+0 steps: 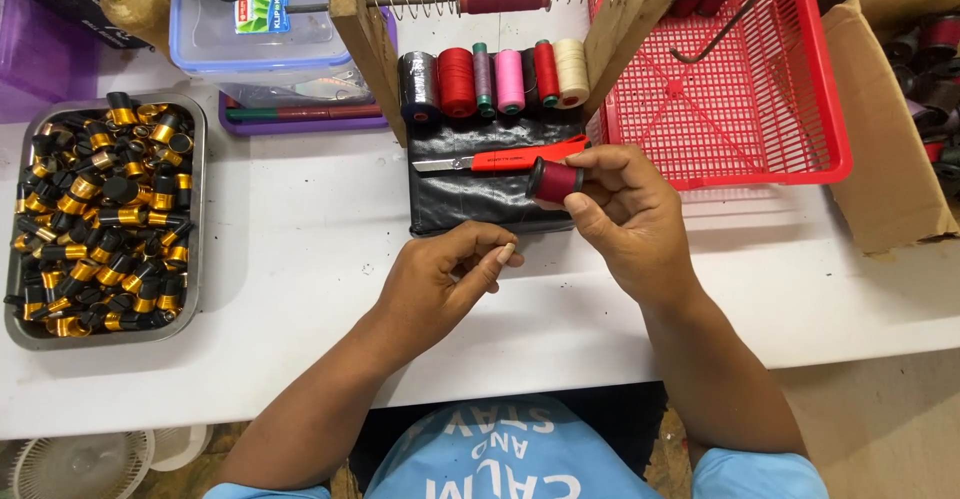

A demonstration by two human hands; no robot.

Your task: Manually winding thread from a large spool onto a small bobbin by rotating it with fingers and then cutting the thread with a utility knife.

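Right hand (622,221) grips a small dark-red wound bobbin with a black end cap (554,180) between thumb and fingers, held above the black mat (470,199) and just in front of the red-handled utility knife (500,160) lying on it. Left hand (440,281) sits low over the white table (300,249), fingers curled in, thumb and forefinger pinched narrow near the mat's front edge; whether a thread runs between them cannot be told. Behind the mat a row of thread spools (495,81) stands between wooden uprights, a red plastic basket (740,89) to the right, a steel tray of black-and-gold caps (100,219) well off to the left.
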